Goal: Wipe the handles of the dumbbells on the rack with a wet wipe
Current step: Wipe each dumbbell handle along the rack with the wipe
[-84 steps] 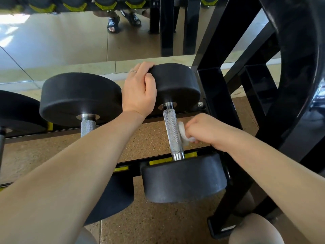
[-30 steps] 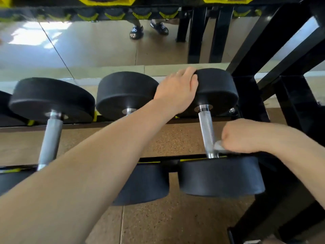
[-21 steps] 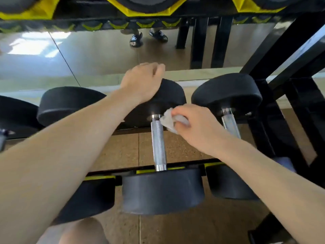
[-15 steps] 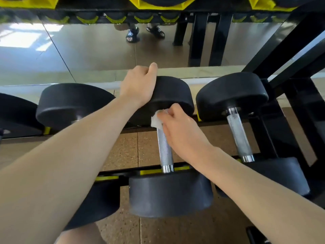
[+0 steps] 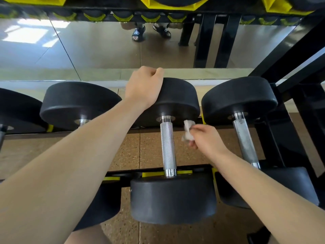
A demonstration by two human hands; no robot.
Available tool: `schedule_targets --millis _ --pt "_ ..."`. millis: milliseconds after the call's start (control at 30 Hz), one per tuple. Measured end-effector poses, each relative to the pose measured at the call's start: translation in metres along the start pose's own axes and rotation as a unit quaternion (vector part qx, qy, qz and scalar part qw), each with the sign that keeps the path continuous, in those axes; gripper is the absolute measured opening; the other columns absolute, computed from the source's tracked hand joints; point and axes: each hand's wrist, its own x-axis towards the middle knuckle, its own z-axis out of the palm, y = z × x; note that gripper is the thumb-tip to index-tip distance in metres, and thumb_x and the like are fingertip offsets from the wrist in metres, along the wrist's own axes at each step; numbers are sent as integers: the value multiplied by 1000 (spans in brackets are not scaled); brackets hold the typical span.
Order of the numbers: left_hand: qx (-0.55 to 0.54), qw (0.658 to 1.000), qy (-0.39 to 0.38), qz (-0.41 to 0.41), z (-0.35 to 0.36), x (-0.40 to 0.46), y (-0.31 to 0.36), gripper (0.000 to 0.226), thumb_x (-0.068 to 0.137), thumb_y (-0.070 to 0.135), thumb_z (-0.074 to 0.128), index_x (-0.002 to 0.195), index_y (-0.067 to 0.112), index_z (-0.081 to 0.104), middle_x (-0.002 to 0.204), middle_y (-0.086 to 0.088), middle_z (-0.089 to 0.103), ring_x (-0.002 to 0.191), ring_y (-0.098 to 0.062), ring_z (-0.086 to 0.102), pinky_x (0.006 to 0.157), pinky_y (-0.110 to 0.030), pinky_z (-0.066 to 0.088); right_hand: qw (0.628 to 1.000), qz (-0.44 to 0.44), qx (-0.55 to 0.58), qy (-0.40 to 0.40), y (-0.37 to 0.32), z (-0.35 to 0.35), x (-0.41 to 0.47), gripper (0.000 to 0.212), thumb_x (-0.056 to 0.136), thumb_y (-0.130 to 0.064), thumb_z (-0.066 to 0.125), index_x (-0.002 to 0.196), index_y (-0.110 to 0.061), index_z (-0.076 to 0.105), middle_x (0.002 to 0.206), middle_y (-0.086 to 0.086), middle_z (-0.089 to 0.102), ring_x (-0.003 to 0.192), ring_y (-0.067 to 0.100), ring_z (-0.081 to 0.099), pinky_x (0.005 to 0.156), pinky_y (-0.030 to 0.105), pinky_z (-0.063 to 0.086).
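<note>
Pinching the crumpled wet wipe (image 5: 188,130) just right of the knurled handle (image 5: 168,147), the right hand (image 5: 204,140) could drop it, while the curled left hand (image 5: 145,87) steadying the far head (image 5: 177,99) may let the dumbbell roll.

You face a black rack (image 5: 193,169) with two rails and yellow pads. Black dumbbells lie across it side by side, far heads on the back rail, near heads hanging past the front rail: the middle dumbbell (image 5: 173,199), one just right (image 5: 244,138), one left (image 5: 79,104). Speckled brown floor (image 5: 133,148) shows between the rails.
</note>
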Motion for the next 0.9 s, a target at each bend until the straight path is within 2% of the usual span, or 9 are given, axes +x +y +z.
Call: schedule_targets --millis 33,100,200,300,400,533,600,767,900 --pt "-5 1000 0 -1 1 1 -1 44 97 31 41 58 17 30 58 -2 32 64 -25 33 58 -36 27 990 81 119 -12 -7 5 4 21 100 -16 48 109 -8 66 83 8 66 58 13 54 52 22 40" --pt "-9 1000 1 -6 1 0 -1 45 98 32 42 56 16 32 58 -3 33 65 -27 35 60 -37 28 967 138 209 -40 -25 19 7 18 99 -17 49 101 -6 62 79 11 60 55 15 47 50 26 35" --pt "-7 1000 4 -3 1 0 -1 46 98 32 41 56 17 33 57 -1 34 64 -27 36 59 -36 29 977 131 161 -50 -42 31 0 14 96 -18 50 95 -11 63 75 5 54 57 12 44 51 26 34" --pt "-5 1000 4 4 2 2 -3 43 97 35 41 58 18 35 59 -1 37 65 -26 38 61 -36 31 997 -59 -47 -16 -40 27 -16 24 98 -15 46 83 -12 65 71 -1 54 59 8 49 52 16 37" --pt "-7 1000 4 13 3 3 -6 42 97 35 41 59 18 36 58 0 37 62 -24 37 60 -36 31 929 -327 -172 33 -40 30 -30 19 100 -19 48 98 -16 67 85 -4 56 70 6 55 58 11 41" --pt "-7 1000 6 16 4 3 -7 42 96 35 40 58 18 35 57 1 36 61 -23 37 60 -35 31 816 -396 -420 34 -33 31 -24 28 96 -22 57 124 -19 56 106 2 55 80 15 63 67 25 55" --pt "-9 1000 5 14 4 3 -7 42 96 34 40 58 18 37 58 0 38 62 -22 39 60 -34 32 790 -402 -462 28 -28 28 -22 38 94 -24 60 131 -21 51 110 4 57 81 17 65 65 26 56" --pt "3 1000 8 13 3 0 -6 43 98 32 40 58 19 36 58 1 37 61 -21 38 58 -34 29 845 -383 -367 63 -24 21 -20 32 97 -18 54 129 -18 55 107 2 64 82 18 66 64 24 51" --pt "13 1000 15 17 1 -2 -2 43 97 29 41 57 18 31 57 1 33 59 -21 32 55 -35 25 957 -204 -207 22 -22 23 -17 16 101 -21 47 100 -15 61 78 -6 59 60 3 54 51 11 38"
